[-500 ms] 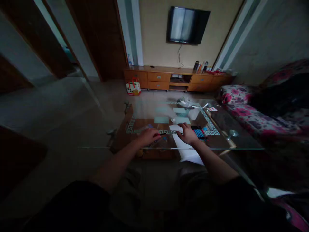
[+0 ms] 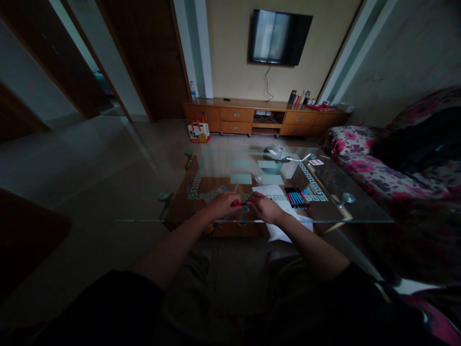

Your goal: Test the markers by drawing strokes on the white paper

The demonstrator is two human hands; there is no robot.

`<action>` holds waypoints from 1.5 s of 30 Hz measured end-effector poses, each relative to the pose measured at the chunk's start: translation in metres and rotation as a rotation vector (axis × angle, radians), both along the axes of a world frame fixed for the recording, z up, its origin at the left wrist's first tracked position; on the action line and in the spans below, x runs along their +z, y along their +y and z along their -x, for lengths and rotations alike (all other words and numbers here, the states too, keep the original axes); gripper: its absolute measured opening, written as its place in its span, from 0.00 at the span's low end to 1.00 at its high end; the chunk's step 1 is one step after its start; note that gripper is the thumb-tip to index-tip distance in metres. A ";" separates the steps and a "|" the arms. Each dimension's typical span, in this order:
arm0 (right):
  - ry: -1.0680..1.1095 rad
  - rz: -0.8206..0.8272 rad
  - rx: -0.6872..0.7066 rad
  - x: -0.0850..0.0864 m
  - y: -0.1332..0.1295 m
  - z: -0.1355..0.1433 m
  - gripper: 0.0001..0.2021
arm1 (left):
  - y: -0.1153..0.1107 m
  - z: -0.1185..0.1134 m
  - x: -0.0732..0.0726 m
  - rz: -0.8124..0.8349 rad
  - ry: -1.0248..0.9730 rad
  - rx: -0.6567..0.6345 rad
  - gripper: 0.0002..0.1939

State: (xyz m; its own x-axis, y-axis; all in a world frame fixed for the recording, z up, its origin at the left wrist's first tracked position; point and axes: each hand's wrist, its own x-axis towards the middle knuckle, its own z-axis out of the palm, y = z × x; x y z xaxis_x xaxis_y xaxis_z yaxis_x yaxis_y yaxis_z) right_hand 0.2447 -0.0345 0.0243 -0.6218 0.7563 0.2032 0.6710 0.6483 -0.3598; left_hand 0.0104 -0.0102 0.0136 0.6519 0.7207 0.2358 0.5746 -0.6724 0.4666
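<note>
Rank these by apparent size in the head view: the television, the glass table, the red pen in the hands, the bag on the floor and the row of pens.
1. Glass table
2. Television
3. Bag and row of pens: too alike to rank
4. Red pen, partly hidden

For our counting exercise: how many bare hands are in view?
2: the bare left hand, holding a slim red pen-like object, and the right hand at its right end, both above the clear glass table.

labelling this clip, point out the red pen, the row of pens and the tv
Red pen (image 2: pixel 236 204), head view, on its barrel
Row of pens (image 2: pixel 297 198), head view, middle pens
TV (image 2: pixel 280 38), head view, screen centre
</note>
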 end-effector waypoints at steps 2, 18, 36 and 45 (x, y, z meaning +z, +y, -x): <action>-0.022 0.018 -0.006 -0.002 0.000 0.001 0.18 | 0.000 0.000 0.000 -0.007 -0.009 -0.004 0.09; -0.100 0.073 -0.006 -0.004 0.003 0.003 0.16 | 0.002 0.001 -0.003 0.013 -0.017 -0.028 0.10; -0.154 0.046 -0.012 0.003 0.001 0.003 0.17 | 0.003 0.002 -0.005 0.044 -0.010 -0.039 0.10; -0.179 0.051 -0.030 0.007 -0.001 0.004 0.17 | 0.003 0.002 -0.003 0.072 0.002 -0.027 0.11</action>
State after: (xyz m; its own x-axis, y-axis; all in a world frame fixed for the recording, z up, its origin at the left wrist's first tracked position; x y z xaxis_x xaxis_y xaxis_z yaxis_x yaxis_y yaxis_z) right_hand 0.2403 -0.0359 0.0314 -0.6215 0.7817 0.0524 0.7460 0.6109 -0.2652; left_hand 0.0085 -0.0071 0.0103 0.6714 0.7183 0.1827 0.5577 -0.6520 0.5137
